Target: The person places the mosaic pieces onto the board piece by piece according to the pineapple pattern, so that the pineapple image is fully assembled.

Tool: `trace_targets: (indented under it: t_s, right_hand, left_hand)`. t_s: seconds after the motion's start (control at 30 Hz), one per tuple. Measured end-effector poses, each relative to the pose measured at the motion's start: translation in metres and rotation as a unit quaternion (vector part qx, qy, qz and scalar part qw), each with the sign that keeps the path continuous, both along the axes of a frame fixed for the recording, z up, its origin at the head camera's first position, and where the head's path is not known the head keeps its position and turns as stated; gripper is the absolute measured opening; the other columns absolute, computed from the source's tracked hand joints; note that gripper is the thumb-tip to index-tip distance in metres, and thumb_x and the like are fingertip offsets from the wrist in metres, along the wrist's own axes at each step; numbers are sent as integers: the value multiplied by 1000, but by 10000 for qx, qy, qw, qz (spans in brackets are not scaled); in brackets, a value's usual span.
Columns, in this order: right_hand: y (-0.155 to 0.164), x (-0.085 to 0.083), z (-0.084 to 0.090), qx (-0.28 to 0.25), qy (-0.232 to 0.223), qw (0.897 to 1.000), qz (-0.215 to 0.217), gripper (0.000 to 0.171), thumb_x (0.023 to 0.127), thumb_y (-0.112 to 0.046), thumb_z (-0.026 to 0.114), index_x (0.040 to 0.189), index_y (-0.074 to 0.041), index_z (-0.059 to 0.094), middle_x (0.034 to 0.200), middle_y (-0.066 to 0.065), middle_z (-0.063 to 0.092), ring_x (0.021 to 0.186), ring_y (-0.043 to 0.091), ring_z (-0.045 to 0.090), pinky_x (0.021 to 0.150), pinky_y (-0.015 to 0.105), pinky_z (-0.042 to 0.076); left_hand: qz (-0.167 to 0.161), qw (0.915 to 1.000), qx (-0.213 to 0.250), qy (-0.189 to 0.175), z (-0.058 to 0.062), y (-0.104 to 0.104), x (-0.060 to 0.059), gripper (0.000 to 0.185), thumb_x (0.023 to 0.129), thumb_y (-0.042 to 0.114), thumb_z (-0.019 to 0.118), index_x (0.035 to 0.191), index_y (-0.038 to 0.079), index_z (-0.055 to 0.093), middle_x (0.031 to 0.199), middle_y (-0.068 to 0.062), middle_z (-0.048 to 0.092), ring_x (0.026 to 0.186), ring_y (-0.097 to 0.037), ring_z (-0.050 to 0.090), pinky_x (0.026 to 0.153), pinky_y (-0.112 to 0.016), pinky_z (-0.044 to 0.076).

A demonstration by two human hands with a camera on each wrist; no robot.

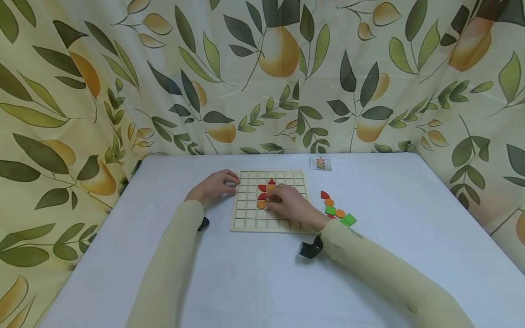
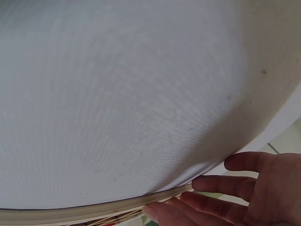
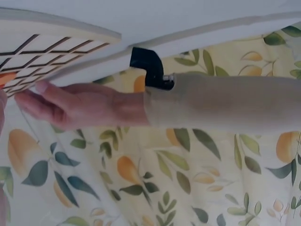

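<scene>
Risk: right hand point(image 1: 292, 205), grip hidden, could nudge red and orange wooden pieces point(image 1: 264, 193) out of cells; left hand point(image 1: 214, 184), fingers relaxed, steadies pale wooden grid board point(image 1: 250, 223).

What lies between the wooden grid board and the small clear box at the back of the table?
Only bare white tablecloth separates the wooden grid board from the small clear box, as the head view shows.

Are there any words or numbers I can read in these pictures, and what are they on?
There are none that can be read.
The small card at the back of the table shows a tiny picture, no letters that can be made out.
The right sleeve has a small dark mark near the cuff, too small and blurred to read.
The wooden grid board and the coloured pieces beside it are plain.
</scene>
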State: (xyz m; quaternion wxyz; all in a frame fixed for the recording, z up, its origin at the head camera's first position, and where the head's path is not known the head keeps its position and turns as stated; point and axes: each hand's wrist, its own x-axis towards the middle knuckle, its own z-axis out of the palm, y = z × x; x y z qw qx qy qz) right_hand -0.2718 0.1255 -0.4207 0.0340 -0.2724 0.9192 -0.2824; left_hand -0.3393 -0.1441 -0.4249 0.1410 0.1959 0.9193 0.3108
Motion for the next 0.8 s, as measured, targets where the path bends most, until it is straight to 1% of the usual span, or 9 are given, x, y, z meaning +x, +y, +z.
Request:
trace_targets:
  t_s: [0.03,0.17,0.27,0.47,0.57,0.63,0.73,0.8]
  right_hand:
    - [5,1,1,-51,-24,9999,-88,25,85,-25,65,107,-13,67,100,-1,62,91,14,53,83,31,47]
    - [29,3,4,-215,181,9991,-322,26,85,-24,65,106,-9,67,98,2,63,85,15,54,74,29,48]
    - [51,4,9,-238,232,9975,-619,28,86,-25,64,108,-8,67,100,4,63,85,15,55,73,29,47]
    - [97,1,14,-55,151,9923,-1225,33,86,-28,64,112,-7,65,105,6,62,88,18,55,71,29,47]
    - [119,-1,12,57,-75,9888,-1491,36,86,-29,64,114,-7,63,107,8,60,91,21,54,68,27,48]
    - [132,0,11,156,-274,9862,-1625,39,86,-31,63,117,-7,61,109,10,59,94,23,53,68,27,49]
    - [148,1,10,347,-593,9815,-1785,43,87,-32,61,120,-5,58,112,13,58,97,26,52,73,32,51]
    - [157,2,8,536,-728,9799,-1779,46,88,-32,60,122,-3,56,113,15,57,98,27,52,78,36,50]
  left_hand:
    - [20,10000,18,-23,0,0,0,34,82,19,68,115,12,64,130,2,49,128,-20,37,110,-38,27]
    - [152,9998,56,-127,1,2,1,34,81,19,68,114,13,65,130,2,49,129,-20,36,111,-39,26]
    - [191,9997,67,-139,1,3,1,34,81,18,69,114,13,65,129,2,49,128,-20,37,110,-39,27]
    - [38,10000,10,-21,2,2,2,35,82,17,68,116,11,64,130,0,49,128,-21,37,110,-39,26]
    - [19,10000,-21,-17,3,2,3,35,82,17,67,116,10,63,131,-1,48,129,-22,36,111,-40,25]
    - [32,10000,-35,-28,2,2,3,35,82,17,68,116,11,64,131,0,48,129,-21,36,111,-39,25]
    - [27,10000,-25,-39,2,2,2,35,82,17,67,116,11,63,131,0,48,129,-21,36,111,-40,25]
    - [23,10000,-13,-47,2,2,2,35,82,18,67,117,11,63,131,0,48,129,-21,36,111,-40,25]
